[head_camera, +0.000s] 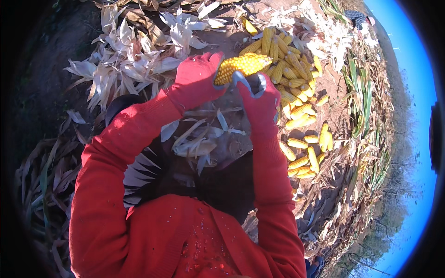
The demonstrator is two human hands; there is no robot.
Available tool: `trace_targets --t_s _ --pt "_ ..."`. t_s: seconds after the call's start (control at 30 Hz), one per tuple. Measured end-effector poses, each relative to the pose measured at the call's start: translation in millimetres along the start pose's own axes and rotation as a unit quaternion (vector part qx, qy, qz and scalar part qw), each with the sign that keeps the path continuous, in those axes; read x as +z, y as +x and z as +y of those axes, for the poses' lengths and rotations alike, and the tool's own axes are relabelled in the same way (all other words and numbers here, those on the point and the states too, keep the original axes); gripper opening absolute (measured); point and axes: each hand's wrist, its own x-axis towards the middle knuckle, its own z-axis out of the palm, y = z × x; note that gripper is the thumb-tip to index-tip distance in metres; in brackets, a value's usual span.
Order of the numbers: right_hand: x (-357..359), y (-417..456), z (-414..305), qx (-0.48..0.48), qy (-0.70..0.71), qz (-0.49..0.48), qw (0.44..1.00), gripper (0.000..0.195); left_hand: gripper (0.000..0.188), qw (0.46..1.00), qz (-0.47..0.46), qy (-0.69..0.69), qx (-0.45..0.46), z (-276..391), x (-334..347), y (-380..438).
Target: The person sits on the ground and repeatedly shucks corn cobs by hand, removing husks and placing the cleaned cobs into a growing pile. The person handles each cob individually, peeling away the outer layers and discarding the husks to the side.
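My left hand (197,79), in a red glove with a grey palm, is closed around the butt end of a husked ear of yellow corn (242,66). The ear's tip points right, above the ground. Just below it is my right hand (260,100), gloved alike, its thumb and curled fingers apart with nothing seen between them. The right thumb is close against the ear's lower side; whether it touches is unclear. Beyond the right hand lies a heap of bare corn ears (290,71), and more loose ears (313,158) are scattered nearer me.
Pale stripped husks (132,59) lie in a pile at the upper left. Other husk pieces (196,142) are on the soil between my legs. Dry corn stalks (361,114) form a long bank on the right. A person (356,19) is far off at the top right.
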Motion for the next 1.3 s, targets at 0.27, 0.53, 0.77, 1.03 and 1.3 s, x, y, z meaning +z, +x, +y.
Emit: trace_targets --t_s 0.27,0.53,0.77,1.03,1.3 --pt "5 6 15 -0.103 0.012 0.084 0.991 0.016 0.073 0.999 0.01 -0.025 0.019 -7 -7 1" --pt "-14 29 31 0.14 0.27 0.134 0.943 0.02 0.074 0.998 0.027 0.058 0.005 -14 -18 6" --pt "1 18 7 0.068 0.223 0.041 0.972 0.026 0.078 0.991 -0.045 0.128 0.002 -12 -21 8" --pt "0 17 8 -0.003 -0.027 0.114 0.993 0.02 0.078 0.99 -0.039 0.131 0.043 -8 -17 3" --pt "-4 19 40 0.035 0.154 0.054 0.986 0.016 0.079 0.988 -0.056 0.14 0.025 -7 -17 5"
